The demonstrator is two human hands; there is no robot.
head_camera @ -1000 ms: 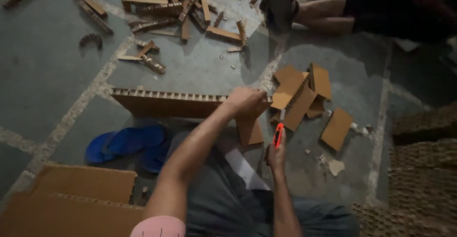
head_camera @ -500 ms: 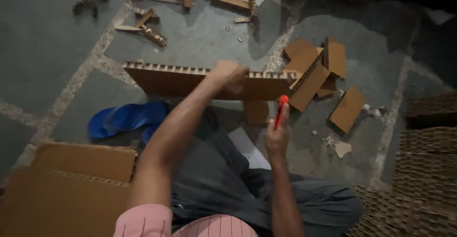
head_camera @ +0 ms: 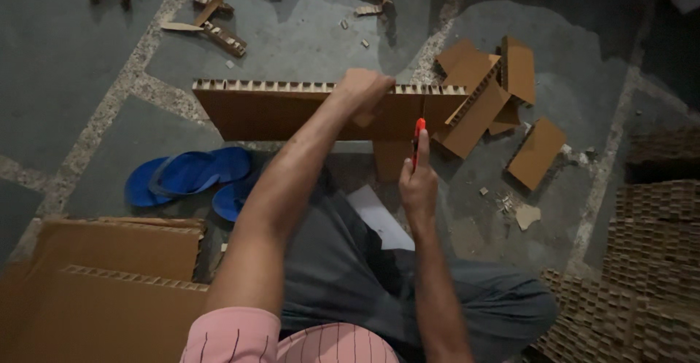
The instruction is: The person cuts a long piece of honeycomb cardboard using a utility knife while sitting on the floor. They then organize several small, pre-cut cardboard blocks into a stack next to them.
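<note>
A long strip of thick honeycomb cardboard (head_camera: 277, 108) stands on edge across the floor in front of me. My left hand (head_camera: 364, 90) grips its top edge near the middle. My right hand (head_camera: 418, 184) holds an orange utility knife (head_camera: 417, 138) upright, its blade against the strip's near face just right of my left hand. I sit on the floor, grey trousers and a pink striped shirt showing below.
Cut cardboard pieces (head_camera: 488, 97) pile up at the right of the strip, and one lies apart (head_camera: 536, 151). Blue flip-flops (head_camera: 189, 177) lie at the left. Large cardboard sheets (head_camera: 109, 290) sit at lower left, stacked honeycomb board (head_camera: 649, 261) at right, scraps (head_camera: 219, 31) at top.
The view has dropped and drawn closer to the strip. My right hand has raised the knife up to the cardboard. My left hand keeps its hold on the top edge.
</note>
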